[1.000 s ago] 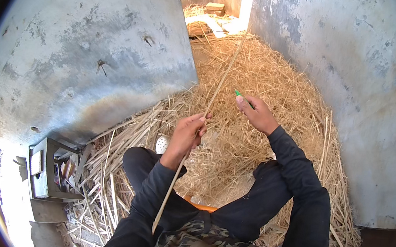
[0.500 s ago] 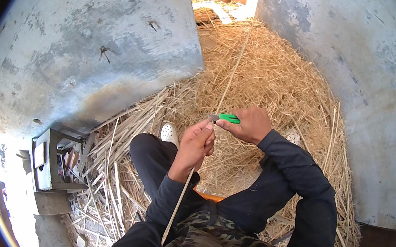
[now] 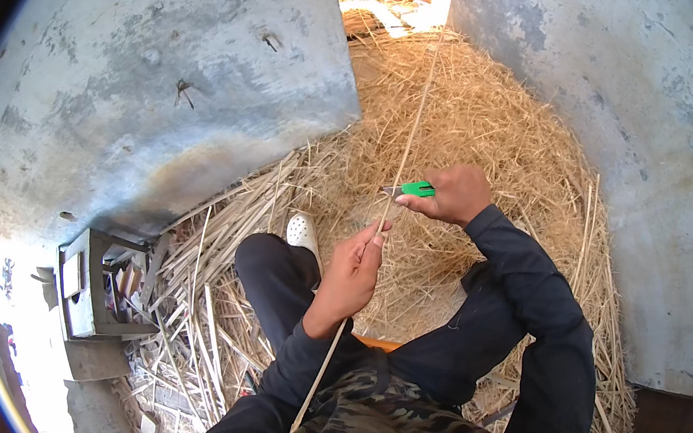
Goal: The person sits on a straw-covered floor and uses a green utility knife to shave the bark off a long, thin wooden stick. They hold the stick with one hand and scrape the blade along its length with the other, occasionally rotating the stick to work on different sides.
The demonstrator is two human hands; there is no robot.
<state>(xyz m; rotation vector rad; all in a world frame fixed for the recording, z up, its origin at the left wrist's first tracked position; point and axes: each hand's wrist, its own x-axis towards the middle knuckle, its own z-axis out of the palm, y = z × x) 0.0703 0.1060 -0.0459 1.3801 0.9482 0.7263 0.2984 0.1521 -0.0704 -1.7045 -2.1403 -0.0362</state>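
Note:
A long, thin pale cane strip (image 3: 412, 130) runs from my lap up toward the bright opening at the far end. My left hand (image 3: 350, 273) is closed around it, thumb on top, in front of my body. Just beyond, my right hand (image 3: 457, 195) grips a green utility knife (image 3: 419, 189). Its blade points left and lies at the strip, a little farther up than my left fingers. Whether the blade's edge bites into the strip is too small to tell.
Straw-like shavings (image 3: 494, 122) cover the floor ahead, with split strips (image 3: 219, 210) heaped at the left. Grey walls (image 3: 167, 68) stand on both sides. A small wooden cabinet (image 3: 86, 285) sits at the left. A white clog (image 3: 303, 235) shows by my left knee.
My right hand has moved up and slightly right with the knife, away from my left fingers. My left hand has shifted slightly right, still holding the strip.

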